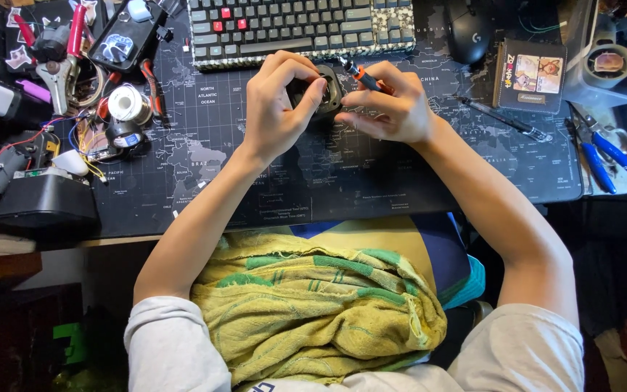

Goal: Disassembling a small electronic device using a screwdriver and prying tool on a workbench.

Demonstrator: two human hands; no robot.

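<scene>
My left hand grips a small black rounded part and holds it just above the dark world-map desk mat. My right hand is closed around a small screwdriver with an orange and black handle, whose tip points toward the black part. The two hands meet just below the keyboard. Most of the black part is hidden by my fingers.
A black mouse and a small dark box lie at the right, with a pen and blue-handled pliers. Solder spool, wires, a phone and tools crowd the left. A yellow-green towel covers my lap.
</scene>
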